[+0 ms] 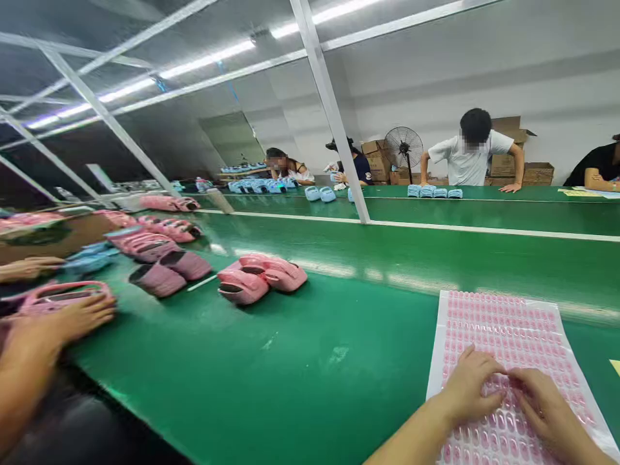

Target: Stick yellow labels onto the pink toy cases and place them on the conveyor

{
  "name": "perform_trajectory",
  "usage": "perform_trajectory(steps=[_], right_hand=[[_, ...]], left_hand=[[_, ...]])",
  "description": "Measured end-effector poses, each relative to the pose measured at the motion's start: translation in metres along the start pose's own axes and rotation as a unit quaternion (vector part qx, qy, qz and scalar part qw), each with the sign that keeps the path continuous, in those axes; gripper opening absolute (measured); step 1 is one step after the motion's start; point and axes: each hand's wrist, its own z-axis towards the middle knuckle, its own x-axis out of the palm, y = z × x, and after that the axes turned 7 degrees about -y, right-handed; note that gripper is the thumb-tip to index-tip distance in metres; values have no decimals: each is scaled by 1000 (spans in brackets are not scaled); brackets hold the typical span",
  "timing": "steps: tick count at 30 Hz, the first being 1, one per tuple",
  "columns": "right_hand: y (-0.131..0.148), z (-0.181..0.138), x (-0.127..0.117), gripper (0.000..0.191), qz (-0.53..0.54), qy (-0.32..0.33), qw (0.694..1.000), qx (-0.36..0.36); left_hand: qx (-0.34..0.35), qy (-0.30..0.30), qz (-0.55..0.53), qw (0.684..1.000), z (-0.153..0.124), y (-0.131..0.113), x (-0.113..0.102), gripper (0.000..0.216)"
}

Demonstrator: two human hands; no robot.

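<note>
The sheet of small pink pieces (508,329) lies flat on the green belt (314,361) at the lower right, and the frame cuts off its near edge. The left hand (467,387) and the right hand (547,407) rest on it with fingers bent and tips almost meeting. Whether they pinch a piece, I cannot tell. Further left lie pink shoes (261,278), and another person's hand (68,320) is blurred.

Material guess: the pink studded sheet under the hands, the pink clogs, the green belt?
Sheet: white backing, probably paper or film, carrying rows of glossy pink pieces, likely soft plastic, judging by their highlights. Pink clogs: matte, seamless, moulded look, so probably foam or rubber. Green belt: smooth semi-gloss surface mirroring the ceiling lights, PVC-like.
</note>
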Motion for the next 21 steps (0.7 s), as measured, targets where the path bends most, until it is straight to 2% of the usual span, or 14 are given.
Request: perform_trajectory(steps=[9, 21], right_hand=[[-1, -4, 2, 21, 4, 16, 999, 36], [-5, -5, 4, 21, 2, 23, 1000, 21]], left_hand=[[3, -10, -2, 1000, 1, 0, 0, 28], [3, -10, -6, 1000, 1, 0, 1, 27]])
